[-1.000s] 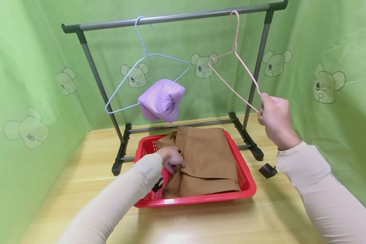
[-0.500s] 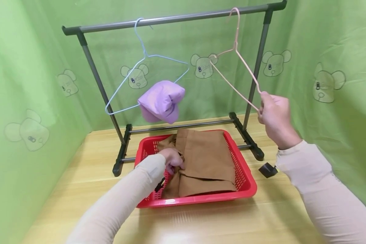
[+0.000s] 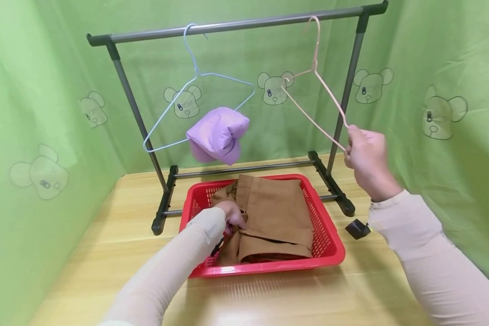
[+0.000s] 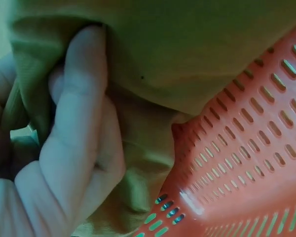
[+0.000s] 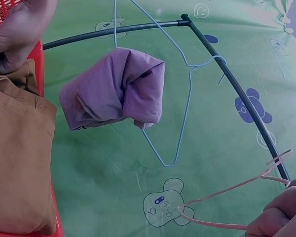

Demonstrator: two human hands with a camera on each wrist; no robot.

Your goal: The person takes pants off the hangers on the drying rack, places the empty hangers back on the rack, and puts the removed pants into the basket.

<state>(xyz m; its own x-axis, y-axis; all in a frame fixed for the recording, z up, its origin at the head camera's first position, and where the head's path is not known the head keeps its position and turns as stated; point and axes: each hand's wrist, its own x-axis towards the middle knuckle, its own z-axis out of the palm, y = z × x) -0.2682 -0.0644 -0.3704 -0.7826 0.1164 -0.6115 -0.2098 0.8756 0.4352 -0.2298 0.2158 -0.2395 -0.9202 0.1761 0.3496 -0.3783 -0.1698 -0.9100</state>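
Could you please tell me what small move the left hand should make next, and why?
Probably the left hand should lift the brown garment from the red basket toward the pink hanger: its fingers grip the folded cloth, the right hand holds that hanger, which bears no garment, and a purple garment hangs over the blue hanger.

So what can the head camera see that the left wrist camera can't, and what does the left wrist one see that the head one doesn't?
Only the head view shows the metal rack, the blue hanger, the purple cloth on it, and the right hand holding the pink hanger.

Only the left wrist view shows a tiny dark spot on the brown cloth.

Both show that brown cloth, the red basket and the left hand gripping the cloth.
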